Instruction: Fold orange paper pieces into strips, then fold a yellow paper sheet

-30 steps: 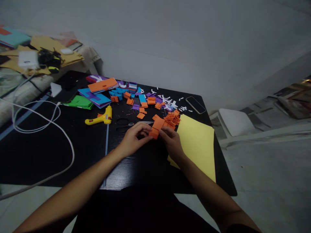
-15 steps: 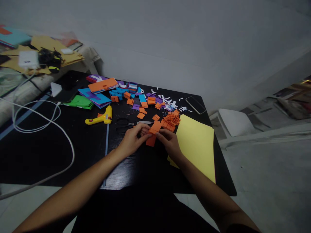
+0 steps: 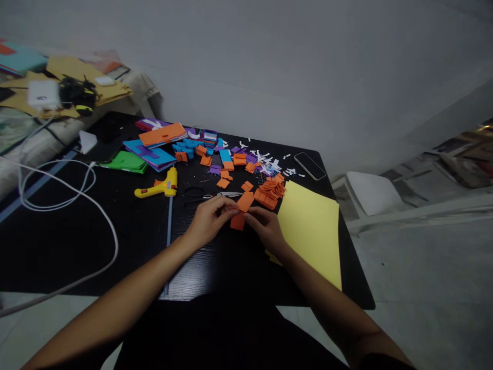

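Note:
Between my two hands is a folded orange paper strip (image 3: 245,201), its upper part slanting up and a darker part hanging below. My left hand (image 3: 211,218) pinches its left edge with thumb and fingers. On the other edge my right hand (image 3: 267,226) is closed, thumb against the paper. Just beyond lie scissors (image 3: 230,194) with dark handles and a heap of small folded orange pieces (image 3: 271,190). Yellow sheets (image 3: 310,226) lie beside and partly under my right forearm.
Left of my hands rests a yellow glue gun (image 3: 157,189). Behind are coloured paper stacks (image 3: 164,134), white scraps (image 3: 269,163) and a phone (image 3: 309,166). A white cable (image 3: 103,208) loops over the black table (image 3: 134,246) at left.
The orange strip has tilted slightly between my fingers, and its fold shows thinner. My left fingers have shifted a little over its edge; both hands stay in nearly the same place.

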### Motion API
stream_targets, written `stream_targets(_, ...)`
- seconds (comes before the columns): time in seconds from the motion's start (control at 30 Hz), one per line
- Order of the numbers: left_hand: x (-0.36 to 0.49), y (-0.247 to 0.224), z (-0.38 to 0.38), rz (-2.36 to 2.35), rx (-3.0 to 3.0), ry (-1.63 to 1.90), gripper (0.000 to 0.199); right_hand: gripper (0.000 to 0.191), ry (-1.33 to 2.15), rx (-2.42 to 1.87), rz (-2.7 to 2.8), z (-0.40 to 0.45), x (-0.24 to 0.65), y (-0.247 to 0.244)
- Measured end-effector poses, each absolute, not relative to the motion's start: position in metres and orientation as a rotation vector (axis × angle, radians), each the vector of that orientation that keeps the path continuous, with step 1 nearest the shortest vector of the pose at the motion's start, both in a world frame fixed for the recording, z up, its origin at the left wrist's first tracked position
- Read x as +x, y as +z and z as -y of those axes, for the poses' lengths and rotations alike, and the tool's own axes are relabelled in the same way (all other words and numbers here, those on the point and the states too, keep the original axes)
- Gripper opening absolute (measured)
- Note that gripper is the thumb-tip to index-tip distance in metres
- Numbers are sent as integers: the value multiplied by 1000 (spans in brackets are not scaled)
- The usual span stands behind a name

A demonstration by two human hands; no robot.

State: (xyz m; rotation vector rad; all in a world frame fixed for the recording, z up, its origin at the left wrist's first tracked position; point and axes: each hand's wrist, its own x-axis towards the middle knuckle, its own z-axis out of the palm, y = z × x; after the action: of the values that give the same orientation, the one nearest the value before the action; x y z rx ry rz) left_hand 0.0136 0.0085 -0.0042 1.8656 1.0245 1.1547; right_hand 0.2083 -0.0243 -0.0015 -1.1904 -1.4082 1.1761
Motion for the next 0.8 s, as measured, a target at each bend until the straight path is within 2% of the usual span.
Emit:
stream_targets(0.17,13,-1,-11,-1027,1777,1136,9,26,1175,-1167,1477,27,210,-1)
stream_targets(0.37,14,-8,-15,-951,1499,1044,23,24,1194,-1160,1443,26,214,-7)
stream_targets(0.5,14,-8,-15,-899,1412,995,23,23,1227,-1107,1442,27,208,-8)
stream_targets(0.8,15,-5,-13,-822,1353,930,26,25,1054,-1233,1482,28,206,-4)
